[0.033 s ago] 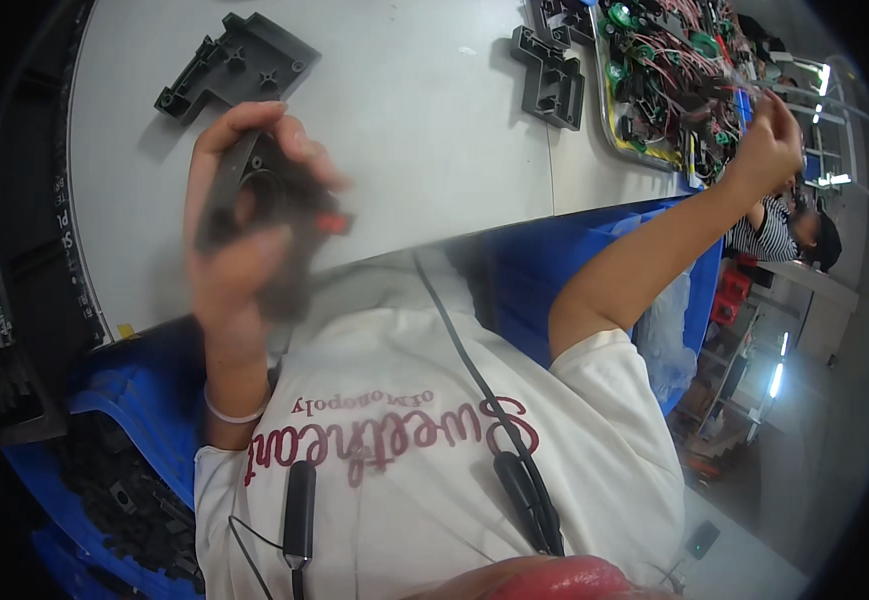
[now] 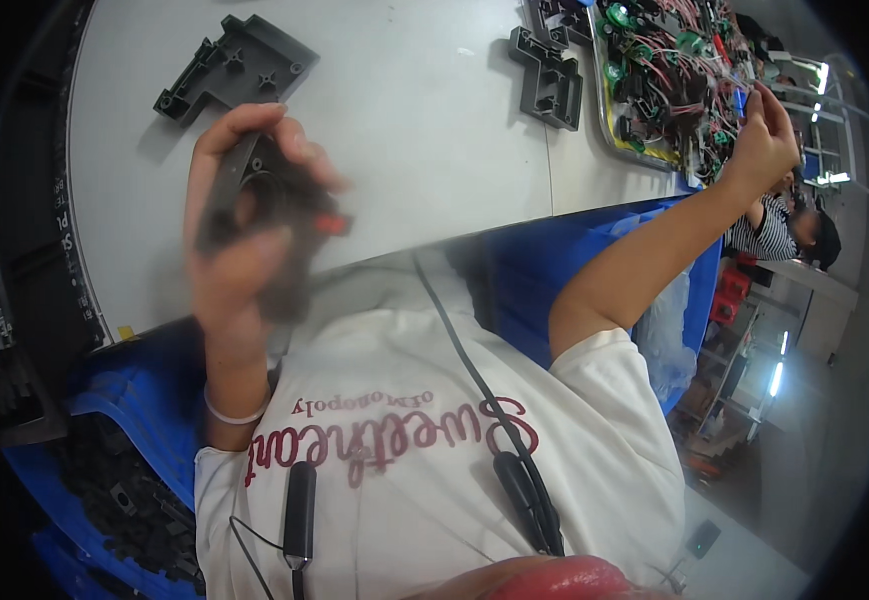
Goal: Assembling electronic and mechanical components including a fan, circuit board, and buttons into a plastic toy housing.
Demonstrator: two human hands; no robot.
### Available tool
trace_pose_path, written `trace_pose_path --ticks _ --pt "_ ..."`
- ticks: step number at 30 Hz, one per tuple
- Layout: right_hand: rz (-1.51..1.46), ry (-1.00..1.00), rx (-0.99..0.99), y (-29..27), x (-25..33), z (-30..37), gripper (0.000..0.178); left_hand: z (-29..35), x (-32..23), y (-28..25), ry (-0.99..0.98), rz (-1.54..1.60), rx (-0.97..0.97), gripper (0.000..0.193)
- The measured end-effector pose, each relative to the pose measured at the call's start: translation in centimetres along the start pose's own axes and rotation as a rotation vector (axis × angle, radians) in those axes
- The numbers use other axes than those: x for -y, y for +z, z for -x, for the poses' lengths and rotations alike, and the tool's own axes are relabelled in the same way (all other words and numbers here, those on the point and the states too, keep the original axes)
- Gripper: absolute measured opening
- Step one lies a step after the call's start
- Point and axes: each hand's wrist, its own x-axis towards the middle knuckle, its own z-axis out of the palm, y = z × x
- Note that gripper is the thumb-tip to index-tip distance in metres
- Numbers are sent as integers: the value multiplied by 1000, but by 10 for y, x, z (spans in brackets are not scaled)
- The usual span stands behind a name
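Note:
My left hand (image 2: 230, 250) is closed round a dark grey plastic housing (image 2: 245, 185), held up above the near left part of the table. The housing is blurred; a round opening and a small red part (image 2: 332, 224) show on it. My right hand (image 2: 763, 150) reaches out to the far right, over the edge of a tray (image 2: 645, 157) piled with wired circuit boards (image 2: 670, 85). Its thumb and fingertips are pinched together by the wires. What they hold, if anything, is too small to make out.
Another grey plastic housing (image 2: 245, 68) lies on the white table (image 2: 425, 110) at the far left. More housings (image 2: 547, 80) lie beside the tray. Blue bins (image 2: 135, 395) stand below the table edge, the left one with dark parts. A person in stripes (image 2: 763, 228) sits at the right.
My right hand has shifted slightly at the tray, its fingertips a little to the left. My left hand and its housing have not visibly moved.

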Motion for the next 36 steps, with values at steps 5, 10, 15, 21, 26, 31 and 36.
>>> trace_pose_path --ticks 5,10,15,21,26,31,36 --pt "-47 -59 -172 0 19 4 12 -2 1 0 -2 1 -11 67" --pt "-235 -74 -279 14 18 9 8 -4 2 -2 19 -3 19 67" --pt "167 -157 127 32 -24 -8 13 -5 4 -4 25 9 26 66" --pt "258 119 458 44 -40 5 22 -1 1 -2 33 -19 -15 66" --pt "207 -7 539 33 -20 8 25 -1 -2 1 -65 -121 -49 70" --pt "253 -149 309 11 16 0 23 -2 1 0 -71 -119 -55 71" --pt "-23 -200 31 9 53 7 19 -2 3 -2 19 14 12 67"
